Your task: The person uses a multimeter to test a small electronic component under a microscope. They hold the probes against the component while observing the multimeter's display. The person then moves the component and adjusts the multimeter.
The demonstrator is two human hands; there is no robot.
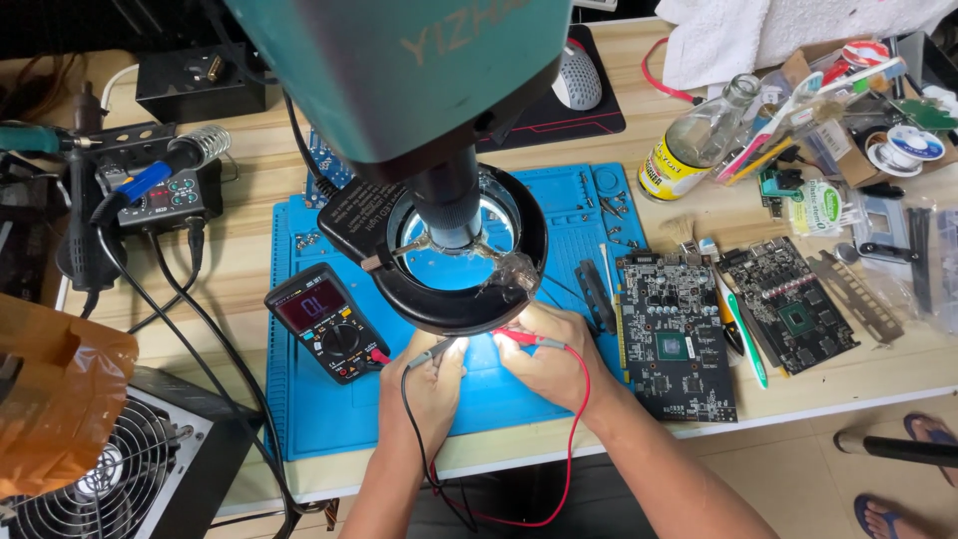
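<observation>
My left hand point(424, 384) pinches a black multimeter probe point(431, 352) and my right hand point(549, 359) pinches a red probe point(527, 338). Both tips point under the black ring light point(454, 304) of a teal microscope point(419, 80), which hides whatever they touch. The probe leads, one black and one red point(579, 439), loop down past the table edge. A black multimeter point(327, 321) with a lit display lies just left of my left hand on the blue work mat point(329, 419).
Two bare graphics circuit boards point(677, 334) point(788, 304) lie right of my hands. A soldering station point(155, 195) stands at the left, a fan-fronted power supply point(100, 469) below it. A glass bottle point(699, 140), a mouse point(577, 78), tools and boxes crowd the far right.
</observation>
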